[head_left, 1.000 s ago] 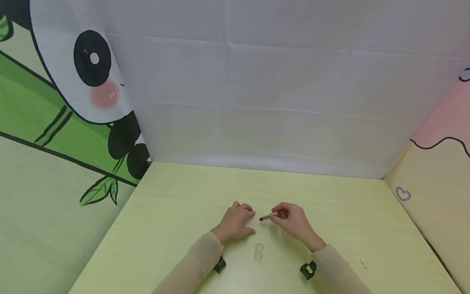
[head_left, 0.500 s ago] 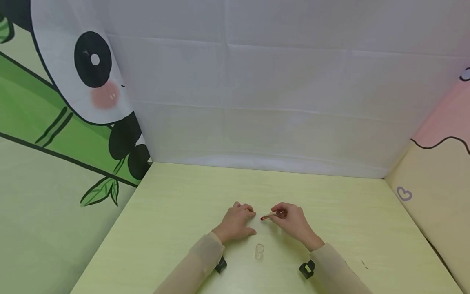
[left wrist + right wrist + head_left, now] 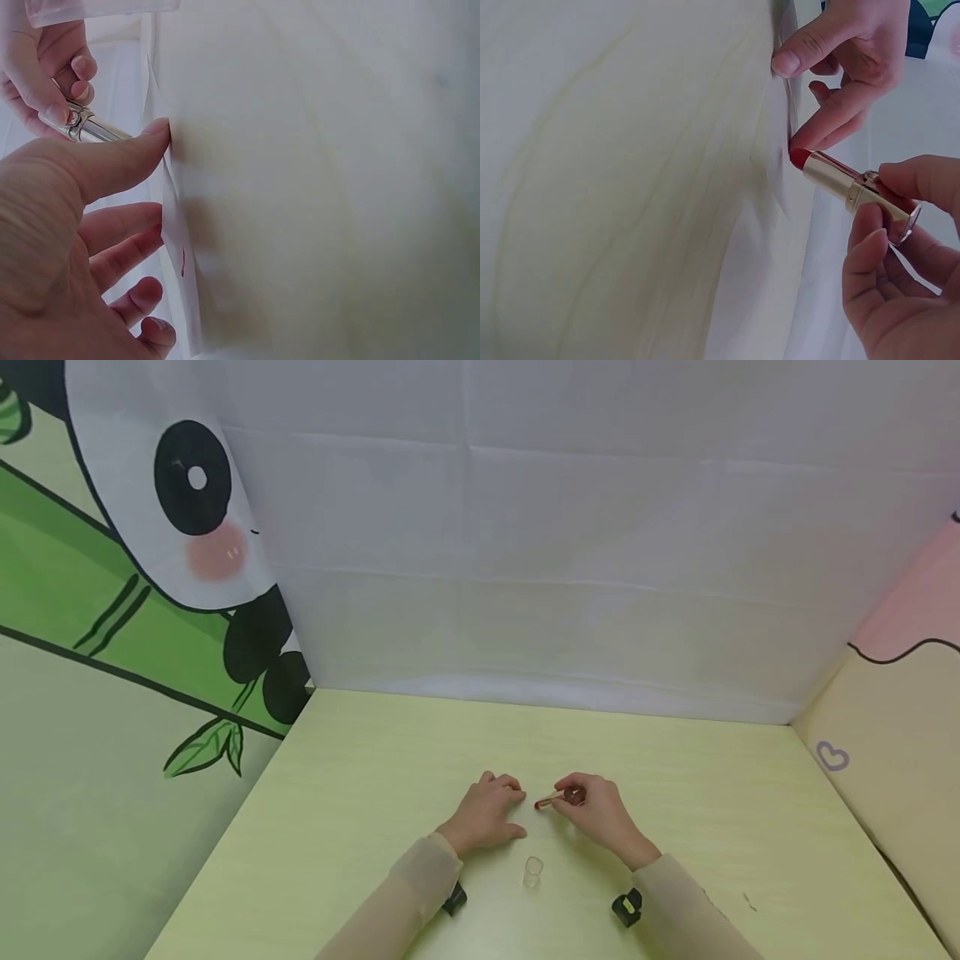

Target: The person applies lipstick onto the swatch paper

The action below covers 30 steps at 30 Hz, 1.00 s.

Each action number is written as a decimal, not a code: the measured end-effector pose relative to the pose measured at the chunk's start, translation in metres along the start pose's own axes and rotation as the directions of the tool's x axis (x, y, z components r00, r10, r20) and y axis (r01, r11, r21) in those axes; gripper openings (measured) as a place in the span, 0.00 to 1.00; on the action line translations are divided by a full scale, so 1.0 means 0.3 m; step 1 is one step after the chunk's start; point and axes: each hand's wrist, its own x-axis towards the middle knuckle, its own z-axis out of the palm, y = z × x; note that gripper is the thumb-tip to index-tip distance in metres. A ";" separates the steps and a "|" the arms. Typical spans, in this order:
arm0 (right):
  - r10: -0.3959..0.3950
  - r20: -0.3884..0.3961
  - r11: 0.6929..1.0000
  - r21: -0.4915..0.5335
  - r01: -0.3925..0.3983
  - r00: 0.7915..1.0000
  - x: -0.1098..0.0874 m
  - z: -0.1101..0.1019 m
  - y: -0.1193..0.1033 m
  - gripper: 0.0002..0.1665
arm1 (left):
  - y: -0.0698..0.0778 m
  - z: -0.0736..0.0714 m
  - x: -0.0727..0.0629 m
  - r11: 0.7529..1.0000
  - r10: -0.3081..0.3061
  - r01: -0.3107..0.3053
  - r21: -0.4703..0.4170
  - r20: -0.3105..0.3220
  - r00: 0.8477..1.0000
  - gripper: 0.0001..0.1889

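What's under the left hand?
A thin white sheet with a short red mark shows at the left hand's fingertips, lying on the pale table. Whatever lies directly beneath the palm and fingers is covered, so I can't tell.

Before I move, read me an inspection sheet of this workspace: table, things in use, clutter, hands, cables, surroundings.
Table: pale yellow; a white paper with a red mark lies on it.
Things in use: lipstick uncapped, its red tip close to the paper, contact unclear; clear cap apart, on the table.
Clutter: one thin dark streak toward the right; mark or scrap, cannot tell.
Left hand: rests on the paper.
Right hand: holds the lipstick.
Cables: nothing seen.
Surroundings: white backdrop behind, panda picture left, purple heart drawing right.
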 end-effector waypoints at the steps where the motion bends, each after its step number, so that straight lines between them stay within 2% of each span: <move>1: -0.002 -0.002 1.000 0.000 0.002 1.000 -0.001 0.000 -0.001 0.08 | 0.001 0.000 0.000 1.000 0.000 0.000 0.000 0.001 1.000 0.29; 9: 0.004 0.002 1.000 -0.004 -0.004 1.000 0.000 0.008 -0.004 0.07 | 0.003 0.000 -0.003 1.000 -0.012 0.011 0.029 0.018 1.000 0.29; 17: 0.045 -0.004 0.998 -0.033 -0.045 0.999 -0.005 0.022 0.002 0.06 | 0.000 0.003 -0.007 0.999 -0.004 0.003 0.045 0.022 1.000 0.29; 30: 0.012 0.019 0.998 -0.056 -0.011 1.000 -0.018 0.021 -0.018 0.06 | -0.001 0.000 -0.008 0.998 0.005 -0.006 0.059 0.030 1.000 0.29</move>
